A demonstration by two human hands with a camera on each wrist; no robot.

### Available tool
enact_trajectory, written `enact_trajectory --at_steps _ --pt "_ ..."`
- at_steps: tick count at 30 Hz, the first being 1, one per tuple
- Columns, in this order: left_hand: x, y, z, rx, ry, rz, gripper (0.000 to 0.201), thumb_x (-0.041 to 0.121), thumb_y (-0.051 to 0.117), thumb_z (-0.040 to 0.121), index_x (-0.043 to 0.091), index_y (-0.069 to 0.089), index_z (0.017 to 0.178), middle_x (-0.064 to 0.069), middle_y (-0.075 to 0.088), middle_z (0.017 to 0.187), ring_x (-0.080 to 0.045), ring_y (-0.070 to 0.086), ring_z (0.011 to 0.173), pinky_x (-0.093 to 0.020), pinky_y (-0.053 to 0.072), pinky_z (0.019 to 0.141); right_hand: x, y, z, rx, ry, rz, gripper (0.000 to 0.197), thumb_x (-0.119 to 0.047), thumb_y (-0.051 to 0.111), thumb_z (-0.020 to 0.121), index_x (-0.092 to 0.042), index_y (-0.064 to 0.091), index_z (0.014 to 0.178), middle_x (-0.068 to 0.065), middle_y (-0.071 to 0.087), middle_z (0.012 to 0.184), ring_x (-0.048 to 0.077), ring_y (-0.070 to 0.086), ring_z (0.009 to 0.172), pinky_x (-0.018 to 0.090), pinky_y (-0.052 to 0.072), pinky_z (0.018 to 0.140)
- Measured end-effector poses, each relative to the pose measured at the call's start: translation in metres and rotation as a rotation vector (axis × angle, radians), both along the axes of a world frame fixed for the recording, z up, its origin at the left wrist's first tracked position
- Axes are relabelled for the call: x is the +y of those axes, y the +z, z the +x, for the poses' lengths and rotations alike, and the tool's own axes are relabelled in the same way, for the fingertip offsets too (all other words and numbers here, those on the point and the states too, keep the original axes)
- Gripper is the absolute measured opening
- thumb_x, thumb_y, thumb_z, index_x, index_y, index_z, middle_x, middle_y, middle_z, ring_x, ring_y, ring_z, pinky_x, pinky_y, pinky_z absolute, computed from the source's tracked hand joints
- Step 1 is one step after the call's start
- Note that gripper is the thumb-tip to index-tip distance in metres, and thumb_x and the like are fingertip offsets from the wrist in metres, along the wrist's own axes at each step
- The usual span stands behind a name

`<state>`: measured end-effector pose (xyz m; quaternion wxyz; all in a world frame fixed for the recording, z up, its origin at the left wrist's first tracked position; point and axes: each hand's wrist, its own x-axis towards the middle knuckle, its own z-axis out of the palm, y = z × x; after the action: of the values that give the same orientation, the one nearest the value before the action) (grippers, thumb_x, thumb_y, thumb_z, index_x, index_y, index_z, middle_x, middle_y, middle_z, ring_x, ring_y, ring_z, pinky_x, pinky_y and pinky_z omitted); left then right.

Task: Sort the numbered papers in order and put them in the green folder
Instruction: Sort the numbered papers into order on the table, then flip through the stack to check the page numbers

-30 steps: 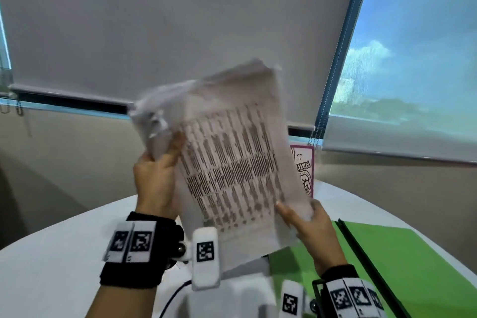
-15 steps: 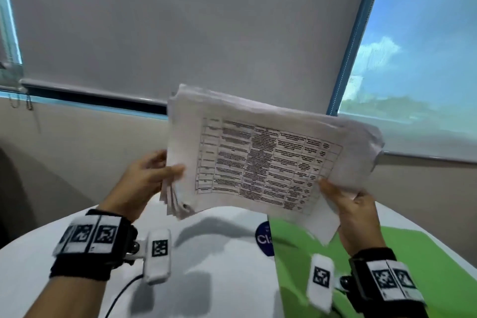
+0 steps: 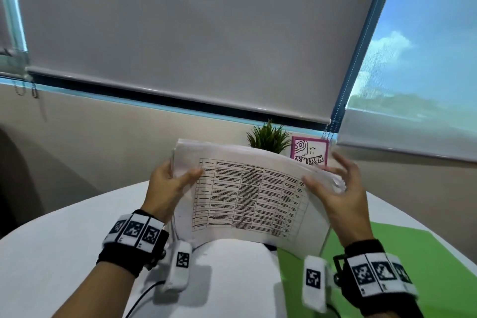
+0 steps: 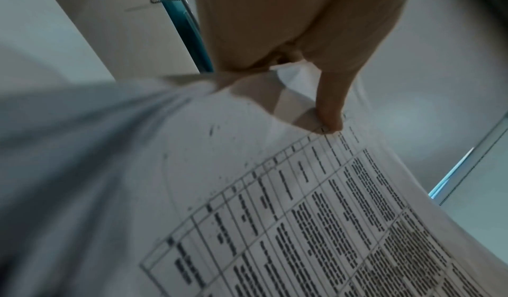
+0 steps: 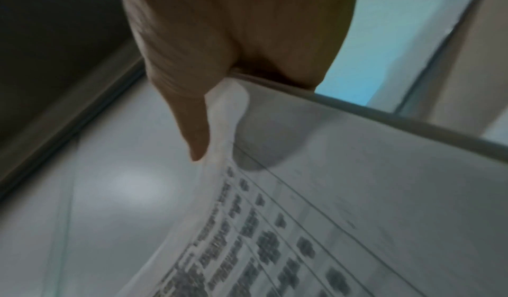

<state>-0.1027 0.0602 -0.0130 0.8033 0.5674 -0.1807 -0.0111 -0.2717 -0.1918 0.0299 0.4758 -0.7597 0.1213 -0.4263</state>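
A stack of white papers (image 3: 247,196) with a printed table on the top sheet is held up in landscape above the table. My left hand (image 3: 171,183) grips its left edge, thumb (image 4: 329,110) on the top sheet (image 4: 302,214). My right hand (image 3: 335,188) holds the right edge, thumb (image 5: 195,132) on the front of the stack (image 5: 357,204) and fingers spread behind. The stack's lower edge stands near the open green folder (image 3: 387,266), which lies on the table at lower right.
The white table (image 3: 51,253) curves away to the left. A small green plant (image 3: 268,137) and a pink-framed card (image 3: 309,153) stand behind the papers by the window sill. Roller blinds cover the windows.
The stack has turned from upright to landscape and dropped lower toward the table. Both hands shifted to its two short edges, and the sheets look squared up.
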Motion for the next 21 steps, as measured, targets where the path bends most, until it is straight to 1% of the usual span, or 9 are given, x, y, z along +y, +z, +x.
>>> enact_trajectory --at_steps 3,6,8,10,12,15,17,19,21 --pt "-0.004 0.000 -0.004 -0.090 -0.042 0.032 0.034 0.010 0.070 0.083 0.011 0.062 0.116 -0.007 0.074 0.104 -0.024 0.072 0.094 -0.034 0.059 0.078 0.005 0.034 0.003 0.082 -0.234 -0.489 0.087 -0.039 0.083 0.070 -0.027 0.035 0.142 -0.001 0.063 0.120 0.017 0.060 0.106 0.044 0.051 0.096" --pt "-0.012 -0.002 -0.009 -0.092 -0.043 0.042 0.051 0.011 0.079 0.074 0.016 0.057 0.119 -0.007 0.073 0.106 -0.021 0.072 0.094 -0.036 0.059 0.079 0.012 0.062 0.024 0.434 -0.247 -0.952 0.091 -0.068 0.068 0.070 -0.029 0.032 0.143 -0.002 0.055 0.135 0.018 0.053 0.122 0.050 0.038 0.110" --pt "-0.018 -0.003 -0.009 -0.101 -0.011 0.072 0.059 0.015 0.085 0.068 0.018 0.056 0.119 -0.005 0.073 0.105 -0.018 0.072 0.093 -0.036 0.059 0.077 0.011 0.065 0.045 0.750 -0.112 -1.026 0.099 -0.075 0.062 0.067 -0.026 0.028 0.146 -0.001 0.049 0.143 0.020 0.050 0.128 0.052 0.037 0.111" --pt "-0.027 -0.003 -0.011 -0.099 -0.025 0.109 0.056 0.018 0.085 0.068 0.014 0.060 0.117 -0.006 0.074 0.102 -0.020 0.072 0.093 -0.037 0.059 0.078 0.011 0.056 0.062 0.911 0.017 -1.030 0.090 -0.067 0.066 0.072 -0.022 0.034 0.143 0.000 0.056 0.133 0.019 0.057 0.116 0.046 0.047 0.103" --pt "-0.039 -0.003 -0.009 -0.106 -0.044 0.163 0.040 0.019 0.079 0.075 0.008 0.066 0.111 -0.005 0.075 0.096 -0.025 0.072 0.092 -0.041 0.059 0.082 0.018 0.045 0.073 0.893 0.097 -1.071 0.060 -0.052 0.064 0.085 -0.019 0.046 0.132 -0.004 0.064 0.113 0.014 0.063 0.096 0.037 0.054 0.092" --pt "-0.049 0.004 -0.011 -0.220 -0.008 0.227 0.022 0.014 0.072 0.083 0.015 0.069 0.105 -0.001 0.075 0.093 -0.022 0.070 0.090 -0.040 0.056 0.083 0.032 0.039 0.079 0.784 0.172 -1.126 0.023 -0.029 0.053 0.098 -0.016 0.058 0.117 -0.005 0.063 0.091 0.013 0.063 0.080 0.031 0.057 0.083" --pt "-0.042 0.018 -0.013 -0.305 0.034 0.228 0.020 0.018 0.072 0.083 0.015 0.069 0.103 0.000 0.074 0.093 -0.018 0.069 0.087 -0.033 0.056 0.077 0.033 0.046 0.075 0.702 0.203 -1.101 0.017 -0.023 0.050 0.100 -0.018 0.062 0.109 -0.005 0.065 0.087 0.012 0.064 0.076 0.028 0.057 0.077" --pt "-0.028 0.036 -0.008 -0.415 0.092 0.269 0.016 0.023 0.075 0.082 0.013 0.069 0.092 0.001 0.072 0.084 -0.010 0.068 0.073 -0.023 0.054 0.063 0.029 0.065 0.066 0.594 0.190 -1.043 0.015 -0.017 0.051 0.098 -0.021 0.065 0.099 -0.007 0.068 0.085 0.011 0.065 0.077 0.023 0.054 0.071" --pt "-0.010 0.053 0.006 -0.504 0.173 0.403 0.024 0.032 0.077 0.080 0.012 0.066 0.082 0.001 0.069 0.074 -0.009 0.060 0.062 -0.027 0.049 0.054 0.020 0.090 0.053 0.418 0.158 -0.870 0.018 -0.008 0.055 0.093 -0.020 0.069 0.096 -0.007 0.069 0.084 0.013 0.066 0.075 0.022 0.051 0.067"
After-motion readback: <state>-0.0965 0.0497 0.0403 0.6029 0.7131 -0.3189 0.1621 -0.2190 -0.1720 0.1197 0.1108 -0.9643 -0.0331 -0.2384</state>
